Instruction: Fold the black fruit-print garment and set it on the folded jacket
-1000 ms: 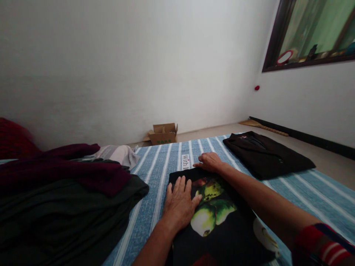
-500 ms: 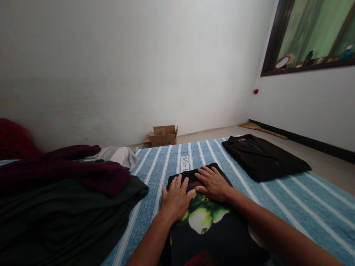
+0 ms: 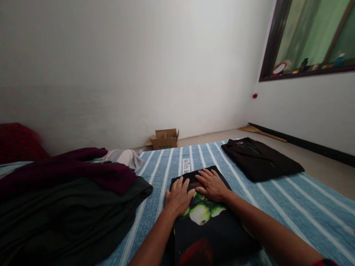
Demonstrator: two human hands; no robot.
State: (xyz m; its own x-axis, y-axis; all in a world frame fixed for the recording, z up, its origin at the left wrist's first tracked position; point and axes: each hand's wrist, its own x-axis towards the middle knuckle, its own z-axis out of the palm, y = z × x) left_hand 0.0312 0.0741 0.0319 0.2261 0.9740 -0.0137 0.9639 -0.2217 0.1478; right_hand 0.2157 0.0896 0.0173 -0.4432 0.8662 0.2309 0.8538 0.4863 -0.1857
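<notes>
A folded black garment (image 3: 213,234) with a green and white print lies on the blue striped bedspread (image 3: 155,171) in front of me. My left hand (image 3: 179,197) rests on its upper left part, fingers stretched out flat. Close beside it, my right hand (image 3: 211,185) lies flat near the garment's far edge, its fingers extended. Both palms press on the cloth without gripping it. The garment's near end runs off the bottom of the view, and my right forearm covers part of its right side.
Dark green cloth (image 3: 69,218) and a maroon garment (image 3: 91,168) are heaped at left, beside a pale cloth (image 3: 124,157). A folded dark brown garment (image 3: 260,159) lies at right. Beyond the bed stand a cardboard box (image 3: 165,140) and a white wall (image 3: 138,74).
Both hands stay flat on the folded black garment, with hardly any movement over it. My view has tilted slightly upward, so the scene sits a little lower.
</notes>
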